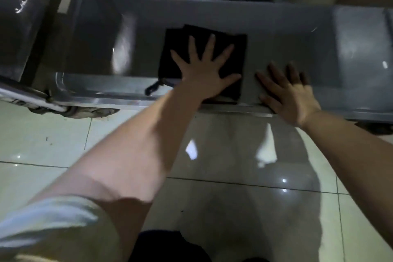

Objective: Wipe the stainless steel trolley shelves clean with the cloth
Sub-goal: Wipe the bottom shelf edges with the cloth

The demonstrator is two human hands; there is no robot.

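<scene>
A black cloth (176, 42) lies flat on the stainless steel trolley shelf (287, 44), near its front edge. The left hand (204, 74) presses down on it, fingers spread straight. The right hand (291, 95) rests flat on the shelf just beside the cloth, holding nothing.

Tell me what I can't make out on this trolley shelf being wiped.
In the head view:
The shelf surface under the cloth, covered by it and the left hand.
The shelf's ends and any other shelves, cut off by the frame edges.
The dark strip hanging from the cloth, too blurred to tell loop from tag.
The pale bundle below the shelf's left corner, blurred, partly behind the rim.
</scene>
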